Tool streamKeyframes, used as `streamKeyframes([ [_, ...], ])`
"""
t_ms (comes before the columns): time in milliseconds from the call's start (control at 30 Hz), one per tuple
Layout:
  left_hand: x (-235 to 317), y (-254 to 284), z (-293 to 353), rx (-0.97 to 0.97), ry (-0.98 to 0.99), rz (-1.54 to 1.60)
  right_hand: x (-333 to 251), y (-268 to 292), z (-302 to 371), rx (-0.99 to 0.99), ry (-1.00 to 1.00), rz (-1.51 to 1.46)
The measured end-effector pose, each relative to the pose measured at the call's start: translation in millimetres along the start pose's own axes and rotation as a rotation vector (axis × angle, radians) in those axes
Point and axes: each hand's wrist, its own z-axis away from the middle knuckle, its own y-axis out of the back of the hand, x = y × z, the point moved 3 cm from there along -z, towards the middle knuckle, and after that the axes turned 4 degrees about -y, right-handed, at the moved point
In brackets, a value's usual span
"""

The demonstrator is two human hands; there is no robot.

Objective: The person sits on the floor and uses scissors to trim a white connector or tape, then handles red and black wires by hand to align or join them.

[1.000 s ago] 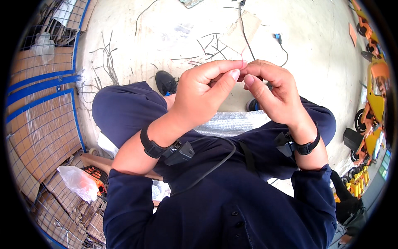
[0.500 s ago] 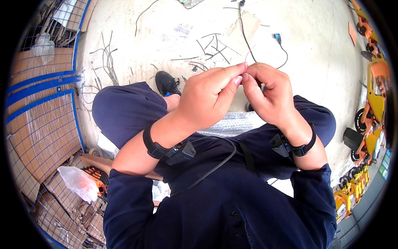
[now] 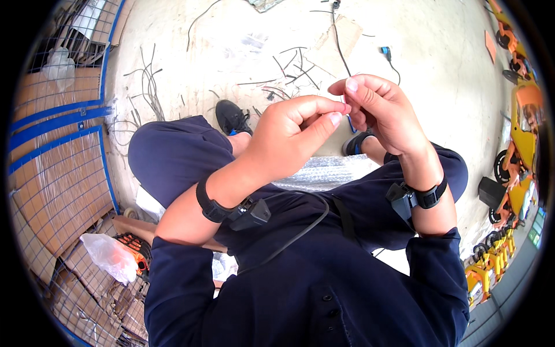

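In front of me, above my crossed legs, my two hands come close together. A thin red wire (image 3: 344,99) shows at the fingertips of my left hand (image 3: 289,136), whose thumb and forefinger are pinched on it. My right hand (image 3: 393,113) is curled, thumb up, round the end of a black cable (image 3: 339,43) that runs in from the far floor. A short blue wire (image 3: 351,124) hangs below the right fingers. The exact grip point on the cable is hidden by these fingers.
Black cable offcuts (image 3: 300,69) lie on the pale floor ahead, beside a cardboard piece (image 3: 341,34) and a blue-ended connector (image 3: 386,51). A blue wire-mesh cage (image 3: 63,173) with cardboard stands left. Yellow wheeled machines (image 3: 523,133) line the right. Bubble wrap (image 3: 329,173) lies between my legs.
My right hand has turned and moved slightly up and right, its thumb now on top. The left hand stays nearly in place. The blue wire has come into sight.
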Motion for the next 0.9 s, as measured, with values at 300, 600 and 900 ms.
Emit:
streamKeyframes([
  [300,1,-1,-5,0.076,0.073,0.261,4,-1,-2,-0.051,0.147,-0.335],
  [600,-2,3,-4,-0.014,0.225,0.506,7,-2,-1,-0.050,0.184,-0.281],
  [900,-5,7,-4,0.122,0.275,0.460,10,52,-32,-0.085,-0.168,0.187],
])
